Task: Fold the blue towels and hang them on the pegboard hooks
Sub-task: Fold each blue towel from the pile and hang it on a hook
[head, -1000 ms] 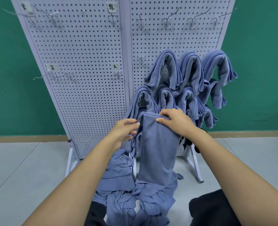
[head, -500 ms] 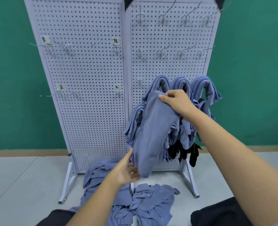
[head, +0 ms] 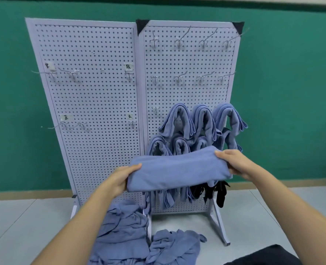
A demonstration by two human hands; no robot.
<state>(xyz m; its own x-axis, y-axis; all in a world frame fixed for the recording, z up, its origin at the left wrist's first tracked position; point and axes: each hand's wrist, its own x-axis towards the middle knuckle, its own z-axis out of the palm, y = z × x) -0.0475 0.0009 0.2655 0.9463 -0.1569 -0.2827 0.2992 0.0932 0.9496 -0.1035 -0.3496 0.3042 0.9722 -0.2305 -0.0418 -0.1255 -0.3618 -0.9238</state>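
**Towel held level in both hands before the pegboard**

Folded blue towel [head: 179, 170] hangs in the air as a thick horizontal band just below the middle of the view, its right end a little higher than its left. The right hand [head: 234, 163] grips the end at three o'clock of the band, fingers [head: 224, 155] curled over the top edge and closed on the cloth. The left hand [head: 120, 179] grips the end at nine o'clock, thumb laid on top and fingers wrapped underneath, mostly hidden.

Directly behind, at twelve o'clock, stands the white pegboard [head: 93, 92], two perforated panels side by side on metal legs. Hung towels [head: 204, 121] drape over hooks low on the right panel, in two crowded rows at twelve to one o'clock of the held towel and partly covered by it. Black cloths [head: 218, 192] dangle at five o'clock of it.

Metal hooks [head: 179, 43] stick out in rows across the upper part of both panels, and small labels [head: 128, 66] sit on the left one.

At six o'clock a loose pile of blue towels [head: 127, 230] lies crumpled on the grey floor [head: 14, 217] at the foot of the board. A green wall [head: 292, 92] fills the background.
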